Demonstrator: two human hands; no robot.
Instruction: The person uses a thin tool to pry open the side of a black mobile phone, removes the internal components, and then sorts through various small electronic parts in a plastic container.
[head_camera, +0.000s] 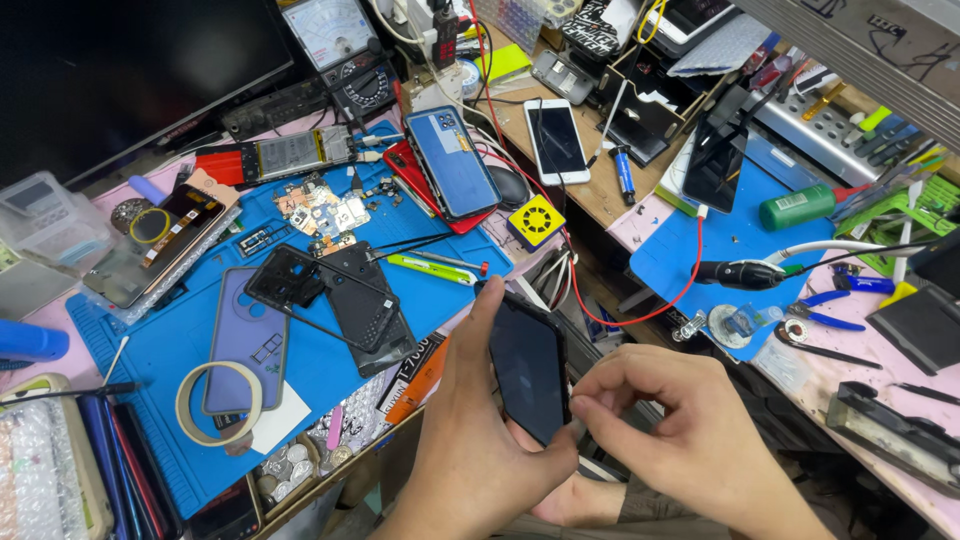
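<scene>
Lowest in the head view, the left hand (470, 440) is clamped on a black smartphone (527, 365), palm behind it and thumb up along its left edge, so the dark screen stands tilted over the gap between two benches. The right hand (680, 430) meets it from the right: thumb and forefinger are pinched together at the phone's lower right edge, touching it, with the other fingers curled loose.

Just beyond the left hand, on the blue work mat (170, 340), lie a black phone frame (300, 285) and a dark back cover (365, 305), overlapping. Left of them a lavender back cover (245, 335) lies flat, a ring of tape (190, 400) resting over its lower end. A green-handled tool (430, 267) and black tweezers (415, 243) lie near the mat's right edge.

Farther off, a blue phone (455, 160) rests on a red one (405, 170), and a small yellow square gadget (537, 221) sits beside them. To the right, on a second blue mat (740, 235), a black-handled tool (740, 274) trails a red wire (660, 310). A white phone (556, 140) lies on the wooden bench beyond, and an analogue multimeter (335, 40) stands at the back.
</scene>
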